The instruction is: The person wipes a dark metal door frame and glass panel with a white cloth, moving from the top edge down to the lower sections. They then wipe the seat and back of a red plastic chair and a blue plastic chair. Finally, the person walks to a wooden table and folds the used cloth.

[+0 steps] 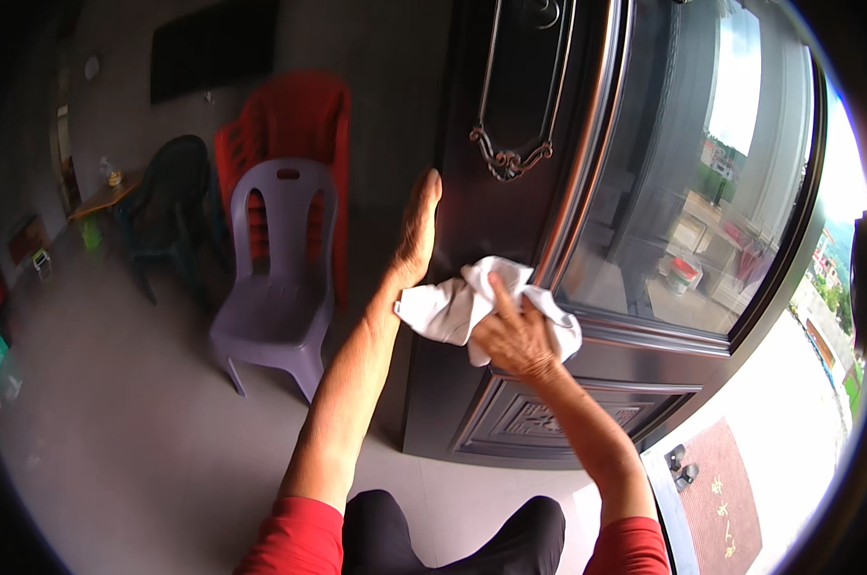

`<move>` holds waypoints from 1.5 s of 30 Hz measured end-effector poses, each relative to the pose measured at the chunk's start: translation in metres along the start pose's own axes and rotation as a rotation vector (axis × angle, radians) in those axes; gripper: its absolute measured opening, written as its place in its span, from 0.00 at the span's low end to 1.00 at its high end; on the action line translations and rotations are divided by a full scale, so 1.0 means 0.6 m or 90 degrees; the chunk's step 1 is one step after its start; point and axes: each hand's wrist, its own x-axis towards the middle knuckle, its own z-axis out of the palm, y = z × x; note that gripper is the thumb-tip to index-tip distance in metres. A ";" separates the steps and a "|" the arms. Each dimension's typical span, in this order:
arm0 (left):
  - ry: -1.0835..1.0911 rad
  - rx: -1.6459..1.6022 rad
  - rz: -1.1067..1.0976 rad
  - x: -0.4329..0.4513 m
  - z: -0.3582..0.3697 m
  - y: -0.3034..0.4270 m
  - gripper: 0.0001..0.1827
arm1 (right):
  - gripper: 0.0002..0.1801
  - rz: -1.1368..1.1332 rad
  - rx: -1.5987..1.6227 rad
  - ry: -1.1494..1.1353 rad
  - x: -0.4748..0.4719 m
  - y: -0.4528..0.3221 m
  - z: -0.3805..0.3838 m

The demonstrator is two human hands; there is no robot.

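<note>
A dark door (476, 237) with a glass pane (642, 237) and copper-coloured trim stands in front of me. My right hand (517, 334) presses a crumpled white cloth (441, 313) flat against the door's surface, beside the lower left corner of the pane. At the door's left edge, my left hand (423, 223) rests against the side, its fingers pointing up; its palm side is hidden. Above the cloth hangs an ornate metal trim (509, 165), and a carved panel (548, 420) lies low on the door.
A purple plastic chair (275, 309) stands left of the door, with stacked red chairs (297, 115) behind it. Farther left are a dark chair (171, 194) and a wooden table (106, 198). At right, a doormat (721, 496) bearing writing and dark shoes (681, 471) lie outside.
</note>
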 end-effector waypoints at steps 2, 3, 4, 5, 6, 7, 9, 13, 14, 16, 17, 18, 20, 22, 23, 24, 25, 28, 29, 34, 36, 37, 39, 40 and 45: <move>-0.182 0.112 -0.002 -0.030 0.016 -0.007 0.30 | 0.13 0.098 -0.006 -0.134 -0.026 0.056 -0.047; -0.183 0.142 -0.018 -0.013 0.001 0.027 0.32 | 0.19 0.146 -0.012 -0.051 0.019 0.066 -0.088; -0.187 0.076 -0.155 -0.006 0.013 0.058 0.37 | 0.23 0.129 -0.080 0.142 0.035 0.091 -0.088; -0.185 0.011 -0.292 -0.002 0.022 0.087 0.43 | 0.24 0.239 -0.090 0.168 0.061 0.093 -0.093; -0.143 0.010 -0.281 -0.006 0.013 0.101 0.43 | 0.25 0.314 -0.052 0.176 0.098 0.081 -0.098; -0.147 0.007 -0.290 -0.006 0.013 0.099 0.44 | 0.27 0.280 -0.099 0.182 0.100 0.079 -0.098; -0.159 0.003 -0.308 0.004 0.013 0.087 0.45 | 0.29 0.268 -0.089 0.176 0.094 0.052 -0.087; -0.151 -0.236 -0.298 0.016 0.007 0.059 0.44 | 0.35 0.099 -0.008 0.090 0.022 -0.043 -0.006; -0.153 -0.081 -0.318 -0.010 0.057 0.064 0.43 | 0.24 0.100 0.055 -0.098 -0.045 -0.050 0.039; -0.137 0.033 -0.155 -0.004 0.023 0.111 0.44 | 0.19 -0.051 0.082 -0.102 -0.067 -0.135 0.077; -0.090 0.033 -0.130 -0.001 0.041 0.104 0.44 | 0.16 -0.045 0.244 -0.173 -0.111 -0.137 0.090; -0.046 0.048 -0.109 0.001 0.045 0.097 0.44 | 0.15 -0.100 0.198 -0.245 -0.130 -0.146 0.086; 0.022 0.081 -0.079 0.003 0.059 0.089 0.44 | 0.13 -0.143 0.178 -0.301 -0.177 -0.156 0.097; 0.043 0.085 -0.080 0.001 0.078 0.078 0.44 | 0.05 -0.106 0.336 -0.253 -0.236 -0.141 0.111; 0.045 0.086 -0.086 0.000 0.083 0.073 0.44 | 0.04 -0.091 0.372 -0.239 -0.257 -0.135 0.129; 0.050 0.102 -0.092 -0.002 0.069 0.075 0.44 | 0.04 0.012 0.387 -0.306 -0.231 -0.129 0.106; 0.052 0.111 -0.101 -0.004 0.061 0.073 0.44 | 0.05 0.120 0.393 -0.376 -0.201 -0.110 0.065; 0.039 0.107 -0.132 0.002 0.059 0.066 0.45 | 0.02 0.115 0.085 -0.002 -0.216 -0.065 0.047; 0.031 0.109 -0.144 -0.001 0.062 0.066 0.45 | 0.02 0.156 0.050 0.032 -0.225 -0.055 0.044; 0.084 0.222 -0.095 -0.004 0.069 0.080 0.45 | 0.38 0.468 -0.017 0.040 -0.296 0.020 0.007; 0.097 0.235 -0.066 0.000 0.062 0.072 0.44 | 0.36 0.541 -0.029 0.068 -0.340 0.058 0.015; 0.104 0.216 -0.069 -0.001 0.060 0.070 0.44 | 0.34 0.551 -0.049 0.077 -0.354 0.070 0.012; 0.142 0.231 -0.080 -0.006 0.061 0.078 0.43 | 0.34 0.676 0.073 0.012 -0.379 0.100 -0.002; 0.149 0.157 -0.115 -0.015 0.067 0.078 0.42 | 0.34 0.689 0.039 -0.021 -0.399 0.115 -0.002; 0.044 0.133 -0.125 -0.124 0.003 0.005 0.37 | 0.32 0.784 -0.125 0.115 -0.517 0.184 0.031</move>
